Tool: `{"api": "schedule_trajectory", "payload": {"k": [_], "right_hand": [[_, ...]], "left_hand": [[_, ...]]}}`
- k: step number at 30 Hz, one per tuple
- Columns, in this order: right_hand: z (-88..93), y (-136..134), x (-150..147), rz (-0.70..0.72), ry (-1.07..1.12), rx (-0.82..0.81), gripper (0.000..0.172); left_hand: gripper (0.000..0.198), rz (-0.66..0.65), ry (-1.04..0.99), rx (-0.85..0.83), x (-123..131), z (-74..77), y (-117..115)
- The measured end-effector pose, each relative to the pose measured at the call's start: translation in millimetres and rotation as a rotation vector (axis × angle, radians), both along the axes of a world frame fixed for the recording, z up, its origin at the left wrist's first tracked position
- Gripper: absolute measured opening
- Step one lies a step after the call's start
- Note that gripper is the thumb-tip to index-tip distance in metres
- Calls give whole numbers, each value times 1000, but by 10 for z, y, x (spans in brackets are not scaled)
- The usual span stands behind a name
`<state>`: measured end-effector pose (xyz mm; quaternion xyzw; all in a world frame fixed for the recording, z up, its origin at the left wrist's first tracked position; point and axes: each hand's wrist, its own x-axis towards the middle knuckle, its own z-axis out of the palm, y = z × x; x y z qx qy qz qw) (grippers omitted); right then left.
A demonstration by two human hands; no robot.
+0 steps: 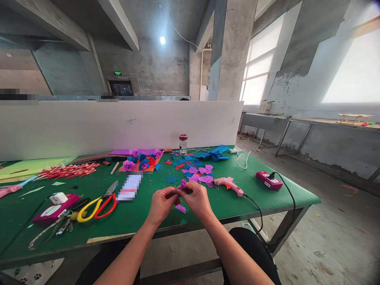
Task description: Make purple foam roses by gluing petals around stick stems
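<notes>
Above the table's front edge, my left hand and my right hand meet, fingertips pinched together. Between them is a small rolled purple paper flower, its lower part hidden by the fingers. A loose purple petal lies on the table just under the hands. Beyond them are more cut purple petals and blue paper pieces. To the right of my right hand rests a pink hot glue gun on its side, its cord running off the table edge.
Scissors, keys and a magenta power strip lie at left. Finished paper roses sit farther back, near a red-lidded jar. Another power strip is at right on the green table. A white partition stands behind.
</notes>
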<state>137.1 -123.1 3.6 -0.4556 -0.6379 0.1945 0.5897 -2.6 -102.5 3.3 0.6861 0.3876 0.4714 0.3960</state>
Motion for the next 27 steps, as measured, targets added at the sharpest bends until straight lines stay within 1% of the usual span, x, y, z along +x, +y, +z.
{"api": "schedule_trajectory", "payload": {"k": [8, 11, 13, 14, 17, 19, 23, 27], "right_hand": [[0, 4, -1, -6, -16, 35, 8], [0, 18, 18, 41, 37, -6, 6], [4, 28, 42, 78, 65, -56, 6], [6, 33, 57, 97, 72, -78, 9], [12, 52, 107, 142, 94, -108, 26], [13, 66, 142, 146, 122, -100, 31], [16, 85, 200, 145, 136, -83, 19], [12, 97, 212, 158, 137, -103, 16]], "left_hand": [[13, 12, 14, 7, -3, 24, -19], [13, 20, 12, 10, 10, 22, -23], [14, 9, -12, -18, 19, 13, -22], [15, -1, -26, -37, 24, 8, -21], [21, -24, -52, -77, 35, -6, -16], [22, -15, -62, -87, 41, -10, -14], [20, 42, -61, -102, 51, -9, -15], [18, 56, -41, -98, 58, -6, -26]]}}
